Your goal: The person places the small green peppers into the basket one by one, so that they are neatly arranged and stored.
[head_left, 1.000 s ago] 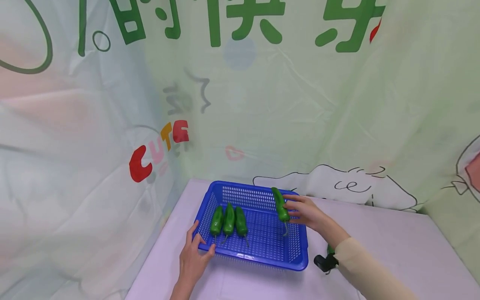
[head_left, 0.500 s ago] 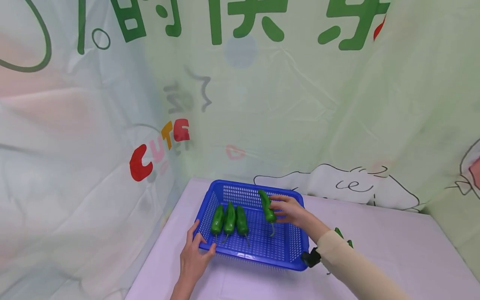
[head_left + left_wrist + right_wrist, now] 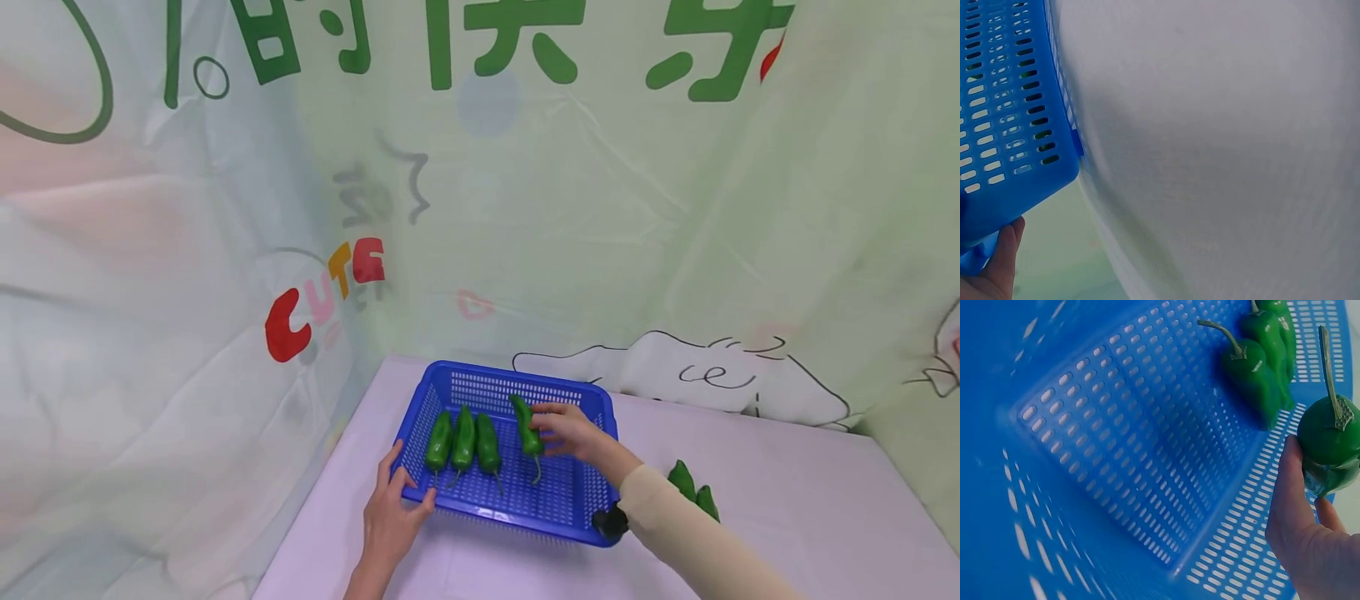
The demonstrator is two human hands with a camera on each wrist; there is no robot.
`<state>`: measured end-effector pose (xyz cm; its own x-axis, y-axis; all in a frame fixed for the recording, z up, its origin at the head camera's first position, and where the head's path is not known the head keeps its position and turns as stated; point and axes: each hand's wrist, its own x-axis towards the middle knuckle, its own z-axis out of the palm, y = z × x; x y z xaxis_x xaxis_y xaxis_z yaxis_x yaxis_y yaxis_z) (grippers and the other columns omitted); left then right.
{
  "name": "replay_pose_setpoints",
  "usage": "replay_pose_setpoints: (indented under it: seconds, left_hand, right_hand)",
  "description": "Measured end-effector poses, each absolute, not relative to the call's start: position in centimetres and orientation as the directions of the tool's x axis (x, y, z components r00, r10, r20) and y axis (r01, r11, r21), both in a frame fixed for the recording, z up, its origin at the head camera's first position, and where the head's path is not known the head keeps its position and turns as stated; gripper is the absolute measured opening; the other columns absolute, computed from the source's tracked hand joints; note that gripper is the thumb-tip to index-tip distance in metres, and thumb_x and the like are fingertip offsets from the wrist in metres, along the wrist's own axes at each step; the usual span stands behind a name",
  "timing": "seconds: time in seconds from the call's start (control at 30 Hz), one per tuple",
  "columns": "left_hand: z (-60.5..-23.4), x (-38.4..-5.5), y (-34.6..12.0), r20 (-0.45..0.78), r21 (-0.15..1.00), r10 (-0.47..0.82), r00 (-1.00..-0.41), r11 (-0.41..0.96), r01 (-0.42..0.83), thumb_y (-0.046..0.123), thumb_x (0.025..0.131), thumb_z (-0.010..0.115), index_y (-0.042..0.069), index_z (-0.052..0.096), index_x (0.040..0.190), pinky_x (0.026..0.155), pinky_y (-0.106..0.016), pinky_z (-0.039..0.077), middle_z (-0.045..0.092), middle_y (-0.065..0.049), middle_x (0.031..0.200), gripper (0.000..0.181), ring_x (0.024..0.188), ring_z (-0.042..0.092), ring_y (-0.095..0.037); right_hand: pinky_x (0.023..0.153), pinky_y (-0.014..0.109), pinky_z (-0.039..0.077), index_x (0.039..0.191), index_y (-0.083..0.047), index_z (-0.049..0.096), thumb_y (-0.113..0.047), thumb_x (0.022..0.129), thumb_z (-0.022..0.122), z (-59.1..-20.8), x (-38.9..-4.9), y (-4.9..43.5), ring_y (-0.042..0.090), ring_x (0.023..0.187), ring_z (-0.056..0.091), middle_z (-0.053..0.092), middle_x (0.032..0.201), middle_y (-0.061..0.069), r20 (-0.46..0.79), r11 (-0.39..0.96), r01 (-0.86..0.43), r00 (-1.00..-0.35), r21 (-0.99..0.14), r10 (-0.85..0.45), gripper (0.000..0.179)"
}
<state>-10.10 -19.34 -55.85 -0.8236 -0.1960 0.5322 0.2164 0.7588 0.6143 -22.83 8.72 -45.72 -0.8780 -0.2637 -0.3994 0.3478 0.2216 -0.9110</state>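
A blue perforated plastic basket [image 3: 517, 522] stands on the table. My left hand [image 3: 392, 517] grips its front-left corner, thumb and fingers at the rim; in the left wrist view the fingers [image 3: 1004, 256] touch the basket's edge. Inside, on the left, three green peppers lie side by side, the nearest to the gap being this pepper [image 3: 488, 446]. Over the basket floor, right of that row, my right hand [image 3: 567, 432] holds another green pepper [image 3: 527, 425] between thumb and fingers. The right wrist view shows the held pepper [image 3: 1329, 434] stem-end towards the camera.
More green peppers [image 3: 681, 479] lie on the table [image 3: 795, 492] to the right, partly hidden by my right sleeve [image 3: 682, 533]. A black device [image 3: 610, 522] sits at my right wrist, above the basket's front-right corner. A printed curtain [image 3: 570, 250] hangs behind.
My right hand has moved left and lower over the basket with the green pepper, towards the row of three. Peppers on the table have come into view behind the sleeve. The left hand stays.
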Motion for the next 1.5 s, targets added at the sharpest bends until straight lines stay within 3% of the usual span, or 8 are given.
replay_pose_setpoints:
  seconds: [0.2, 0.53, 1.0, 1.5]
  left_hand:
    - [-55.8, -10.0, -19.3, 0.519, 0.622, -0.207, -0.829, 0.757, 0.200, 0.032, 0.069, 0.079, 0.020, 0.046, 0.076, 0.045, -0.016, 0.029, 0.040, -0.001, 0.145, 0.036, 0.064, 0.050, -0.008]
    - [-55.9, -10.2, -19.3, 0.522, 0.626, -0.197, -0.830, 0.749, 0.216, 0.036, 0.070, 0.077, 0.020, 0.046, 0.076, 0.045, -0.015, 0.030, 0.040, -0.001, 0.145, 0.035, 0.075, 0.056, -0.013]
    - [-55.8, -10.1, -19.4, 0.513, 0.637, -0.205, -0.834, 0.742, 0.210, 0.032, 0.069, 0.078, 0.020, 0.046, 0.076, 0.047, -0.016, 0.033, 0.040, -0.004, 0.144, 0.035, 0.085, 0.057, -0.016]
    - [-56.1, -10.4, -19.5, 0.535, 0.629, -0.204, -0.819, 0.744, 0.226, 0.034, 0.068, 0.078, 0.020, 0.046, 0.075, 0.046, -0.014, 0.030, 0.040, 0.001, 0.145, 0.036, 0.079, 0.057, -0.012]
  right_hand:
    - [0.079, 0.052, 0.049, 0.130, 0.003, 0.046, -0.010, 0.086, 0.060, -46.4, -22.9, 8.0, 0.038, 0.100, 0.059, 0.059, 0.113, 0.022, -0.416, 0.229, 0.364, -0.872, -0.903, -0.257, 0.049]
    - [0.082, 0.056, 0.046, 0.128, 0.005, 0.048, -0.009, 0.085, 0.060, -47.9, -23.7, 7.6, 0.040, 0.101, 0.057, 0.055, 0.114, 0.025, -0.440, 0.258, 0.378, -0.862, -0.889, -0.253, 0.047]
    - [0.081, 0.055, 0.047, 0.128, 0.009, 0.045, -0.009, 0.083, 0.060, -49.1, -24.4, 5.4, 0.047, 0.105, 0.054, 0.050, 0.116, 0.031, -0.470, 0.377, 0.357, -0.839, -0.855, -0.272, 0.050]
    - [0.074, 0.052, 0.050, 0.127, 0.010, 0.043, -0.007, 0.082, 0.061, -50.4, -24.8, 4.1, 0.046, 0.101, 0.057, 0.055, 0.113, 0.031, -0.489, 0.403, 0.362, -0.827, -0.841, -0.278, 0.052]
